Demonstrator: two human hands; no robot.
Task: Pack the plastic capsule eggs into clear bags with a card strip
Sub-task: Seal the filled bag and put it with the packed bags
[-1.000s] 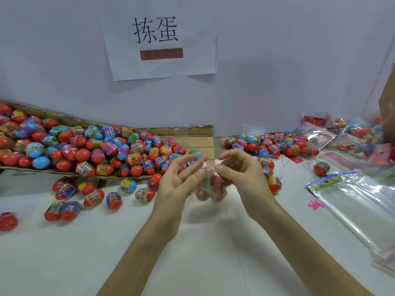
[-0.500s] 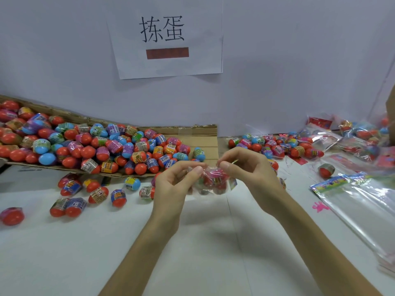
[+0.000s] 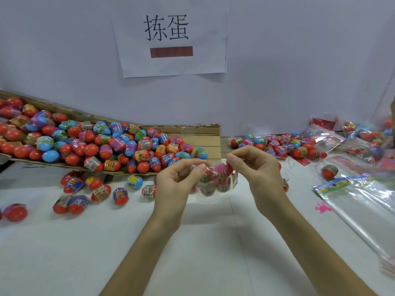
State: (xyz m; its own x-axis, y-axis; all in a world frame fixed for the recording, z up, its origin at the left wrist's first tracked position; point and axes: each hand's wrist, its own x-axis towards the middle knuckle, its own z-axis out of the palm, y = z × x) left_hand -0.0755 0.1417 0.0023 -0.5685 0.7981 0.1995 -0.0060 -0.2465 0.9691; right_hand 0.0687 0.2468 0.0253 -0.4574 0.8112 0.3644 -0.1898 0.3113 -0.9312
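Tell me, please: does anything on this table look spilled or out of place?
Yes. Several loose eggs lie on the table below the cardboard tray, apparently rolled off its pile. One stray egg lies beside the clear bags, near a pink stain.

1. A white surface (image 3: 192, 253) carried everything, with a pink mark (image 3: 322, 208) toward its right.
2. At the left rear lay a cardboard sheet (image 3: 205, 142) heaped with eggs.
3. Loose eggs (image 3: 100, 192) lay scattered just in front of it.
4. At the right rear sat another egg heap (image 3: 277, 146) beside filled bags (image 3: 363, 137).
5. Empty clear bags (image 3: 363, 210) lay stacked at the right edge.
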